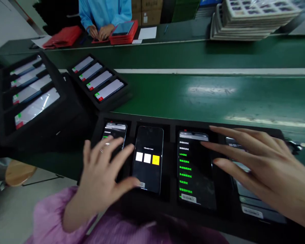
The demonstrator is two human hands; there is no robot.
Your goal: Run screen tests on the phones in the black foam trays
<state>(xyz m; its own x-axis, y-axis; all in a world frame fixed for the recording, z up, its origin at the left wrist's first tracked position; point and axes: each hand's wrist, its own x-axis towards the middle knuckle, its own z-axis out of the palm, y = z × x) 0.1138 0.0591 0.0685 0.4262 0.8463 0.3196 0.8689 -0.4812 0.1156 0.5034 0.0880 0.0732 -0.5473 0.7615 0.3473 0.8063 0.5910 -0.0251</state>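
Observation:
Several phones lie face up in a black foam tray (152,119) in front of me. My left hand (105,173), fingers spread, is over the leftmost phone (115,126), with its thumb at the lower edge of the phone showing "Vibrator test" (148,169). My right hand (261,166) reaches in from the right, fingers stretched out, its index fingertip at the upper part of the phone with a green and white list (195,183). Beneath that hand is the rightmost phone (254,200), partly covered. Whether the fingertips touch the glass I cannot tell.
Left stand two more black trays of lit phones, a nearer one (62,112) and a farther one (122,73). Across the green bench (167,91), a person in blue (106,13) works beside red pouches (63,38). Stacked trays (244,28) stand at the back right.

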